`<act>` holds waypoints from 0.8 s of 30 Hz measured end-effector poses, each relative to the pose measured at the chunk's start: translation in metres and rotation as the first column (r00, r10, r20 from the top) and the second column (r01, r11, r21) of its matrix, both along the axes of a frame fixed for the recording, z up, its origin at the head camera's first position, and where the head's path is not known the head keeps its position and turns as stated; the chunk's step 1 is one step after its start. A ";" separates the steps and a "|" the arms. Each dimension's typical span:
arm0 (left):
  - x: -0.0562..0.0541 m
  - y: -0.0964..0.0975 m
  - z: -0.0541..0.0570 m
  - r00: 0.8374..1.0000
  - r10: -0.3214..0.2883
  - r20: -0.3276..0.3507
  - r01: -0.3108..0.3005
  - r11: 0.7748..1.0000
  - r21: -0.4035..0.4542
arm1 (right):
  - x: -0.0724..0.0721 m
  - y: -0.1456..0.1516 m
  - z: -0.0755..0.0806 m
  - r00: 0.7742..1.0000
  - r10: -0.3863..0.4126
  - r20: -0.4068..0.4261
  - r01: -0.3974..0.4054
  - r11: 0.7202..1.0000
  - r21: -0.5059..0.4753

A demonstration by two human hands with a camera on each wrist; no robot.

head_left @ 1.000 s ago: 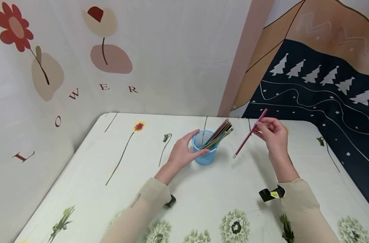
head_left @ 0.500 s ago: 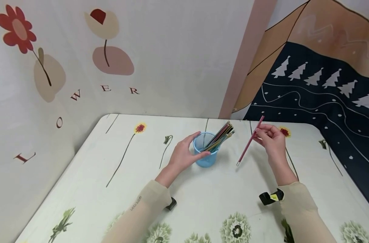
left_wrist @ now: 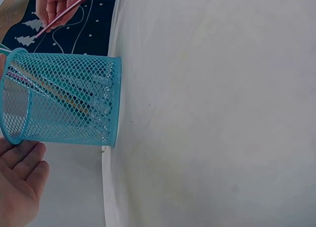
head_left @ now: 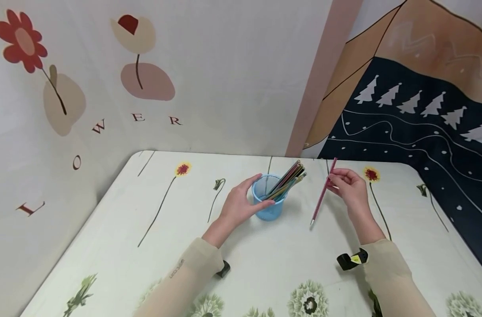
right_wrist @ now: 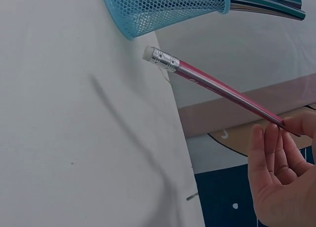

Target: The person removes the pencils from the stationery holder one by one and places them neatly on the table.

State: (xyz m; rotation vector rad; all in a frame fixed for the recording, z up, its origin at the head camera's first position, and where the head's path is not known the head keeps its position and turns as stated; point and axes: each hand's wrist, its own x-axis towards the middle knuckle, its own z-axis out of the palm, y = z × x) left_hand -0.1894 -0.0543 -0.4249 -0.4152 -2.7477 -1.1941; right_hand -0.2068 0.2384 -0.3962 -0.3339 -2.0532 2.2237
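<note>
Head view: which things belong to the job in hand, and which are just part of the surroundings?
In the job:
- blue mesh cup, held by the left hand
- pencils leaning in the cup
- pink pencil, pinched by the right hand

Surroundings:
- flower-print table cover
- pale wall cloth with flowers and letters
- dark cloth with white trees

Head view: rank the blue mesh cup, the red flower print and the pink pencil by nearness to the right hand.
1. Pink pencil: pinched in the right hand.
2. Blue mesh cup: to that hand's left.
3. Red flower print: farthest left, in the view's upper corner.
</note>
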 end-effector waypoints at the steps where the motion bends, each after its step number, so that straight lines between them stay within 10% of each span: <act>1: 0.000 0.000 0.000 1.000 -0.001 0.001 0.001 1.000 0.000 | 0.000 0.000 0.000 1.000 0.004 0.015 -0.004 1.000 0.013; 24: 0.002 0.000 -0.001 1.000 0.013 -0.008 -0.013 1.000 -0.009 | -0.010 -0.002 -0.020 0.977 0.135 0.163 -0.158 0.979 0.132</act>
